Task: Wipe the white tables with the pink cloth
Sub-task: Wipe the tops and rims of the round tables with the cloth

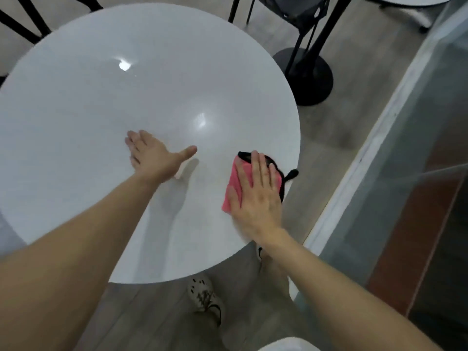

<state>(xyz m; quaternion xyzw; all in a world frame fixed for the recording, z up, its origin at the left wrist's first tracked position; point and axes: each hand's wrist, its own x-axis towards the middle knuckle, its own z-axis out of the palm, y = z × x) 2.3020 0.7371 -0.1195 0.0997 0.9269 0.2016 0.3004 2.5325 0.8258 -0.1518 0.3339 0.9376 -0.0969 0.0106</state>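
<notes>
Wiping the near right edge of the round, glossy white table [106, 102]

The right hand [255, 196] presses flat, fingers straight, on the folded pink cloth with black trim [236, 178] — left hand [152, 155] open, bracing mid-table. Next, probably, 1 sweep inward across the unwiped middle — with steady pressure.

Cloth [243, 178] under right hand [258, 196] at table [101, 97] edge, left hand [152, 158] beside.

A café-like seating area: round white tables [126, 97] and black chairs [298, 19].
</notes>
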